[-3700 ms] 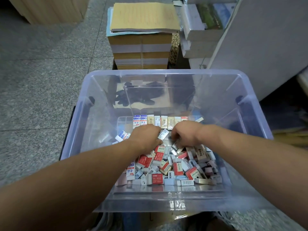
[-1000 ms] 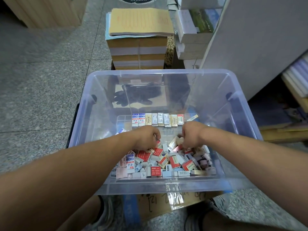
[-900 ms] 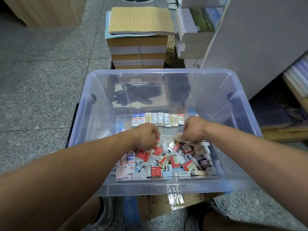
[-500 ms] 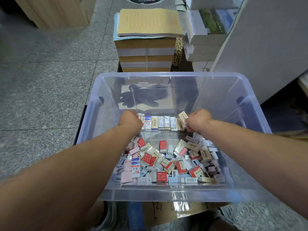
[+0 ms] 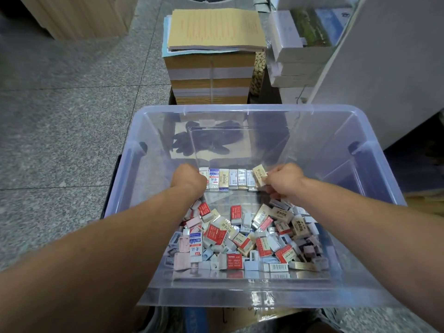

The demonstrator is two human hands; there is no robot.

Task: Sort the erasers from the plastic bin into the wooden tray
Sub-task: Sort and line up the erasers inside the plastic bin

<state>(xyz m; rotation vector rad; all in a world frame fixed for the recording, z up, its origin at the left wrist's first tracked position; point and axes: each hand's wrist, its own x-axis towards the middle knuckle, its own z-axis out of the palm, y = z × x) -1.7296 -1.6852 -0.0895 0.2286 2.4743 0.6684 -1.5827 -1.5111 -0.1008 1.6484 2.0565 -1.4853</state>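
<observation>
Paper stack behind plastic bin, left forearm hiding some erasers

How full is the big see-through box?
Mostly empty. The clear plastic bin holds only a shallow pile of loose erasers at its near end and one neat row farther back; its walls rise bare above them.

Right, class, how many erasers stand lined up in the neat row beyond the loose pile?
6 visible, side by side in the row between the left hand and the right hand, which pinches another eraser: white, blue-white, beige, three white. Hands may hide more.
</observation>
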